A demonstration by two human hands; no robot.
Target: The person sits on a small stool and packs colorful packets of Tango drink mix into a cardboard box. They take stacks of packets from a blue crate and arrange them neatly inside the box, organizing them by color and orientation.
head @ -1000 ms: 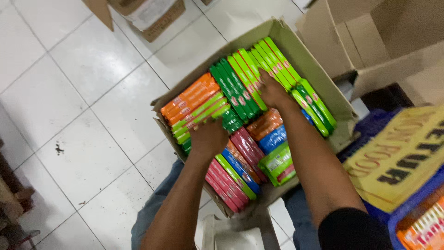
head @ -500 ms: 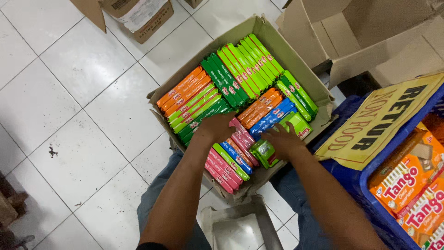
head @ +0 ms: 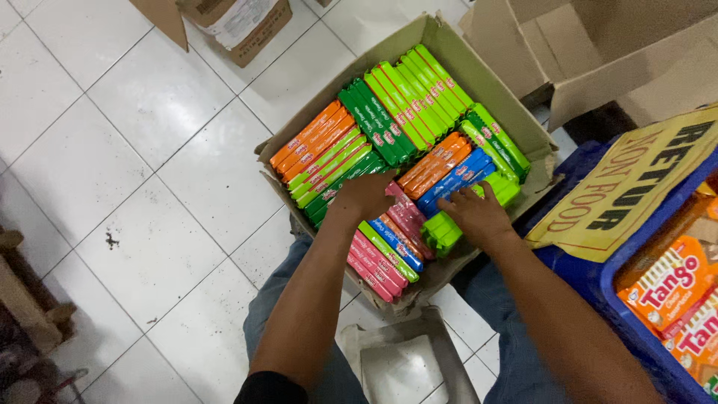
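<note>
1. Two hands in cardboard box (head: 449, 45), frame centre.
2. Left hand (head: 366, 194) rests flat on pink packs (head: 404, 217).
3. Right hand (head: 479, 215), fingers spread, touches bright green packs (head: 443, 232) and blue packs (head: 456, 179).

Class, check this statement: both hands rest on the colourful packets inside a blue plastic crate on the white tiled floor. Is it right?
Not quite. The head view shows the left hand and right hand on packets inside a brown cardboard box, not a blue plastic crate. The rest stands.
</note>
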